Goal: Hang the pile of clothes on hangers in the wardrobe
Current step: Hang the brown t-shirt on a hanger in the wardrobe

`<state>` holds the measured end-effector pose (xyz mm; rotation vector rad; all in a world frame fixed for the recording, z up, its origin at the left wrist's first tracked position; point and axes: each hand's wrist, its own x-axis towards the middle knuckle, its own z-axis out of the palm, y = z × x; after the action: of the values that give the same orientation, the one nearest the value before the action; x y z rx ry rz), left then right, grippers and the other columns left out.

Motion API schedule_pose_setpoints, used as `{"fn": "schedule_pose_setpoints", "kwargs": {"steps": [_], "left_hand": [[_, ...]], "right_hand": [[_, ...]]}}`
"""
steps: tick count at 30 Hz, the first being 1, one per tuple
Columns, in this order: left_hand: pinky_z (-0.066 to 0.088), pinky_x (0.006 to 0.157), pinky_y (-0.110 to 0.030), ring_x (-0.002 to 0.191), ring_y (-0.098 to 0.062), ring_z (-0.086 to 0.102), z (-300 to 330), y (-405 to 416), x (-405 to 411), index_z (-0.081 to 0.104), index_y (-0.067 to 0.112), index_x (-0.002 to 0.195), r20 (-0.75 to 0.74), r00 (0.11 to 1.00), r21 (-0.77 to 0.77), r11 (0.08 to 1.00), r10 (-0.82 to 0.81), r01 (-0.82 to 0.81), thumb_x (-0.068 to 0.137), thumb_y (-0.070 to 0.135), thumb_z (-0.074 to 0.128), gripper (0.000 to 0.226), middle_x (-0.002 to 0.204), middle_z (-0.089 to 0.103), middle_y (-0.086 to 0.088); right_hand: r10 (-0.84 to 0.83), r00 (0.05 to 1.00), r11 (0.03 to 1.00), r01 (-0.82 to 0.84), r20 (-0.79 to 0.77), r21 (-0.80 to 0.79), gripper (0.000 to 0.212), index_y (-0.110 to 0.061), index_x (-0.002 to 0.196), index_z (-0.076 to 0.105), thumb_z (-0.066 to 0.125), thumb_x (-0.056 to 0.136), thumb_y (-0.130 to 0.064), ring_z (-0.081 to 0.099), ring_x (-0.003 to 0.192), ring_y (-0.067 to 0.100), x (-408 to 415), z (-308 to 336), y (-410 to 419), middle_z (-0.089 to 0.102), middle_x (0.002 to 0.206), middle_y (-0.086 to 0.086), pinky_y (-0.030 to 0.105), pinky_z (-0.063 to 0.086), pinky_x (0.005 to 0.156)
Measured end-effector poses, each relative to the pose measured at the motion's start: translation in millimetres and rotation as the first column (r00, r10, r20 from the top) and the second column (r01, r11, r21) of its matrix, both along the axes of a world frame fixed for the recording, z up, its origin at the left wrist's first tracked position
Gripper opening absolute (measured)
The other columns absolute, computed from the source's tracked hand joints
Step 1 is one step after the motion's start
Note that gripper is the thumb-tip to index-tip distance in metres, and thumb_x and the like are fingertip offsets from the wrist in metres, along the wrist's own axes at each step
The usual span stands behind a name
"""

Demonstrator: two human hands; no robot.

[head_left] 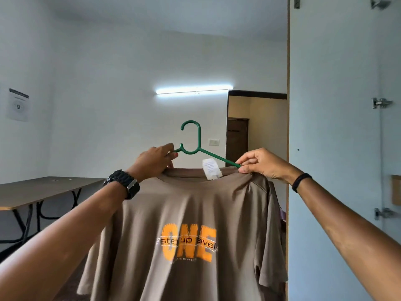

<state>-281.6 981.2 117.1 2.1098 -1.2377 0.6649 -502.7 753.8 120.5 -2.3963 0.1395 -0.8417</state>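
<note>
**A:** Nearest us, what are the hands doing?

**B:** Both are raised in front of the chest. The left hand (157, 158) pinches the left arm of the green hanger (196, 146) together with the shirt's collar edge. The right hand (263, 162) pinches the hanger's right arm where it meets the shoulder seam. Neither is spread; the fingers of both are curled round plastic and cloth.

**A:** And the garment?

**B:** A brown T-shirt (184, 213) with orange lettering hangs from the hanger in mid-air between the arms, with its white neck label (210, 169) sticking up at the collar. The right shoulder looks seated; the left side is hidden under the hand, so I cannot tell.

**A:** How will it handle?

**B:** Light and limp, I'd judge. It folds and drapes, so it gives no support of its own and could slide off a smooth plastic arm if tipped. The hanger is stiff but thin. Better to hold it at the neck below the hook, keep it level, and tug the shoulders even.

**A:** Beyond that?

**B:** The open wardrobe door (332, 127) stands just right, hinges showing. A table (43, 189) sits at the left, and a tube light (194, 89) glows on the far wall beside a doorway (249, 127).
</note>
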Motion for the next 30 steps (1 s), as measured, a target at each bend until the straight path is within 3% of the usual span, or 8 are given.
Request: {"fn": "schedule_pose_setpoints", "kwargs": {"steps": [4, 7, 12, 19, 22, 25, 27, 30], "left_hand": [[0.047, 0.073, -0.04, 0.093, -0.024, 0.06, -0.6, -10.1, -0.3, 0.042, 0.026, 0.093, 0.118, 0.985, 0.012, 0.992, 0.127, -0.129, 0.1, 0.032, 0.04, 0.009, 0.095, 0.071, 0.004], [0.048, 0.073, -0.038, 0.086, -0.022, 0.063, -0.5, -12.5, 0.3, 0.042, 0.026, 0.096, 0.122, 0.984, -0.034, 0.992, 0.128, -0.125, 0.101, 0.033, 0.037, 0.01, 0.092, 0.071, 0.008], [0.045, 0.07, -0.035, 0.083, -0.021, 0.065, 0.4, -13.2, 3.7, 0.043, 0.025, 0.097, 0.104, 0.989, -0.114, 0.989, 0.106, -0.094, 0.102, 0.034, 0.035, 0.013, 0.088, 0.071, 0.01], [0.038, 0.069, -0.035, 0.091, -0.031, 0.061, 1.4, -16.4, 21.3, 0.042, 0.021, 0.103, 0.175, 0.967, -0.1, 0.98, 0.187, -0.171, 0.102, 0.033, 0.033, 0.015, 0.094, 0.071, 0.001], [0.038, 0.073, -0.037, 0.087, -0.032, 0.062, -2.0, -23.0, 18.1, 0.04, 0.02, 0.103, 0.216, 0.96, -0.109, 0.982, 0.178, -0.157, 0.102, 0.033, 0.032, 0.015, 0.093, 0.071, 0.001], [0.039, 0.079, -0.039, 0.086, -0.033, 0.063, -4.0, -32.5, 16.2, 0.037, 0.02, 0.102, 0.217, 0.963, -0.127, 0.983, 0.157, -0.132, 0.102, 0.031, 0.032, 0.012, 0.091, 0.071, 0.0], [0.037, 0.084, -0.041, 0.087, -0.035, 0.063, -2.4, -39.7, 14.4, 0.034, 0.021, 0.102, 0.245, 0.957, -0.12, 0.984, 0.155, -0.128, 0.1, 0.028, 0.032, 0.007, 0.091, 0.071, -0.003], [0.035, 0.09, -0.042, 0.087, -0.036, 0.062, 0.4, -47.6, 4.8, 0.033, 0.02, 0.103, 0.276, 0.95, -0.127, 0.985, 0.146, -0.114, 0.101, 0.028, 0.03, 0.009, 0.091, 0.071, -0.005]], "right_hand": [[0.023, 0.998, 0.998, -0.02, -0.051, 0.066, 0.026, -0.003, 0.112, 0.065, 0.067, 0.087, -0.008, 0.064, 0.078, -0.002, -9.3, -5.8, -1.9, 0.07, 0.1, 0.011, 0.006, 0.045, 0.072], [0.124, 0.986, 0.956, -0.087, -0.116, 0.279, 0.041, -0.017, 0.132, 0.052, 0.056, 0.093, -0.027, 0.053, 0.109, 0.003, -19.5, -9.3, -11.7, 0.06, 0.122, -0.001, 0.025, 0.036, 0.096], [0.137, 0.969, 0.925, -0.051, -0.206, 0.376, 0.031, -0.016, 0.119, 0.055, 0.061, 0.089, -0.007, 0.06, 0.104, 0.023, -31.7, -23.6, -33.5, 0.065, 0.117, 0.014, 0.025, 0.056, 0.068], [-0.057, 0.947, 0.952, 0.147, -0.316, 0.268, 0.008, 0.005, 0.093, 0.065, 0.064, 0.087, -0.001, 0.065, 0.076, 0.02, -37.1, -35.2, -58.5, 0.065, 0.091, 0.02, 0.035, 0.056, 0.076], [-0.277, 0.728, 0.949, 0.311, -0.628, -0.057, 0.011, -0.006, 0.078, 0.064, 0.062, 0.089, -0.003, 0.063, 0.073, 0.021, -36.2, -25.5, -50.3, 0.066, 0.086, 0.015, 0.03, 0.058, 0.069], [-0.562, 0.707, 0.82, 0.408, -0.429, -0.4, 0.01, -0.008, 0.085, 0.061, 0.054, 0.089, -0.002, 0.057, 0.085, 0.021, -24.1, -9.1, -31.6, 0.066, 0.107, 0.014, 0.026, 0.048, 0.067], [-0.434, 0.885, 0.878, 0.372, -0.171, -0.301, 0.026, -0.009, 0.111, 0.062, 0.048, 0.091, -0.001, 0.054, 0.097, 0.016, -10.9, 2.4, -19.7, 0.061, 0.114, 0.004, 0.022, 0.039, 0.079], [-0.219, 0.966, 0.966, 0.195, -0.136, -0.17, 0.026, -0.016, 0.121, 0.057, 0.054, 0.095, -0.016, 0.051, 0.106, 0.01, -1.4, 12.5, -5.1, 0.056, 0.113, -0.004, 0.022, 0.037, 0.085]]}}
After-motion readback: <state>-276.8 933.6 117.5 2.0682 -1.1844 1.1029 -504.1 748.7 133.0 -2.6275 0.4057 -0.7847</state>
